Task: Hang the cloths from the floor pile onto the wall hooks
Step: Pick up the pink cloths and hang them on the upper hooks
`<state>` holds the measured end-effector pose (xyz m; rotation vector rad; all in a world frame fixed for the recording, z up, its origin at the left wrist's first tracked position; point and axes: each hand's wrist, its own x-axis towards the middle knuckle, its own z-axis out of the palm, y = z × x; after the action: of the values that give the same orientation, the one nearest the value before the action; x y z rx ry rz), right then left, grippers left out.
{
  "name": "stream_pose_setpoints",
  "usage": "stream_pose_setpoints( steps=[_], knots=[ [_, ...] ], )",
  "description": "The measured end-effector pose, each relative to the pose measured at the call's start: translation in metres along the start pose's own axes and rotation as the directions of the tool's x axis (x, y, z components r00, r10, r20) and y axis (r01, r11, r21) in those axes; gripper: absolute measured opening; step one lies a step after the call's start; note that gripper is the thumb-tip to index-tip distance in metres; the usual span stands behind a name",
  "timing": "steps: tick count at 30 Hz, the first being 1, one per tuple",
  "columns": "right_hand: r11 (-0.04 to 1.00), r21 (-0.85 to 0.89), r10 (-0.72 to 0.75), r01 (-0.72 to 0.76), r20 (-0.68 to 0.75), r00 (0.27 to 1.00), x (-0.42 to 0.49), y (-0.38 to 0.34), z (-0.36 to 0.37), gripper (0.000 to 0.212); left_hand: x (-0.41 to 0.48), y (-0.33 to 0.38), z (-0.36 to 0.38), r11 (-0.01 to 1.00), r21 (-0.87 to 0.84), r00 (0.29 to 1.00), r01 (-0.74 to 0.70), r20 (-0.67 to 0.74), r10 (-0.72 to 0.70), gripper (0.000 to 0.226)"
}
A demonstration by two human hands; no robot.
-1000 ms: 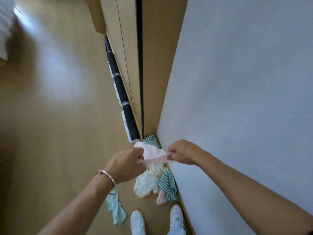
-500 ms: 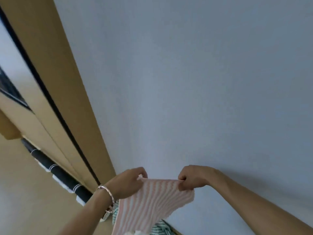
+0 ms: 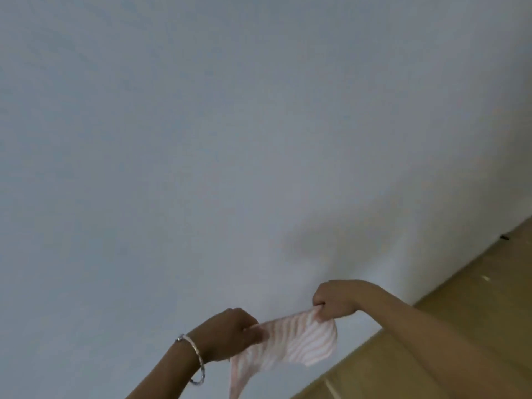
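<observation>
1. Low in the frame, centre-right, a pink-and-white striped cloth (image 3: pixel 296 342) is stretched between both hands before the pale wall (image 3: pixel 201 139).
2. Left hand (image 3: pixel 230 335), silver bracelet (image 3: pixel 195 357) on its wrist, pinches the cloth's left edge.
3. Right hand (image 3: pixel 335 298), fingers curled, grips the upper right corner.
4. Wooden floor (image 3: pixel 460 326) fills the lower right.
</observation>
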<state>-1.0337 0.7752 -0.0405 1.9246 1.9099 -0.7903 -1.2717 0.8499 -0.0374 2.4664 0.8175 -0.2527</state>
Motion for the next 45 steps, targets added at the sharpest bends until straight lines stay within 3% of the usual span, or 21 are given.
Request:
stream_pose_setpoints(
  steps=[3,7,11,15,17,20,27,31,37,40,45],
  knots=[
    [0.979,0.089,0.193,-0.183,-0.137,0.971,-0.068,0.083,0.021,0.022,0.060,0.084,0.002,0.982,0.076,0.983,-0.174,-0.049,0.178,0.041],
    [0.906,0.226,0.414,-0.357,-0.301,0.859,-0.178,0.184,0.045,0.032,0.128,0.213,0.011,0.914,0.172,0.917,-0.367,-0.101,0.387,0.032],
    [0.850,0.301,0.523,-0.433,-0.378,0.764,-0.289,0.264,0.063,0.033,0.174,0.351,0.027,0.792,0.322,0.803,-0.518,-0.135,0.580,0.029],
    [0.782,0.304,0.623,-0.545,-0.406,0.668,-0.386,0.316,0.077,0.026,0.198,0.474,0.041,0.679,0.448,0.713,-0.581,-0.122,0.691,0.027],
    [0.739,0.315,0.670,-0.596,-0.442,0.597,-0.431,0.337,0.082,0.019,0.204,0.531,0.046,0.624,0.493,0.662,-0.606,-0.120,0.739,0.025],
    [0.672,0.394,0.729,-0.627,-0.505,0.462,-0.495,0.355,0.094,0.031,0.207,0.611,0.057,0.539,0.505,0.562,-0.674,-0.123,0.818,0.020],
    [0.418,0.640,0.902,-0.645,-0.375,0.212,-0.613,0.377,0.192,0.026,0.205,0.767,0.145,0.284,0.342,0.320,-0.896,0.055,0.946,0.019],
    [0.218,0.765,0.958,-0.606,-0.286,-0.016,-0.692,0.378,0.245,0.024,0.184,0.864,0.205,0.133,0.242,0.164,-0.961,0.110,0.980,0.025],
    [-0.067,0.755,0.928,-0.652,-0.193,-0.318,-0.795,0.395,0.311,0.037,0.155,1.000,0.284,-0.024,0.127,-0.009,-0.992,0.117,0.993,0.023],
    [-0.166,0.716,0.917,-0.679,-0.141,-0.373,-0.843,0.420,0.336,0.036,0.148,1.067,0.307,-0.077,0.066,-0.067,-0.995,0.146,0.987,0.023],
    [-0.274,0.690,0.865,-0.670,-0.128,-0.485,-0.915,0.452,0.360,0.033,0.137,1.171,0.331,-0.254,0.014,-0.245,-0.967,0.220,0.944,0.042]
  ],
)
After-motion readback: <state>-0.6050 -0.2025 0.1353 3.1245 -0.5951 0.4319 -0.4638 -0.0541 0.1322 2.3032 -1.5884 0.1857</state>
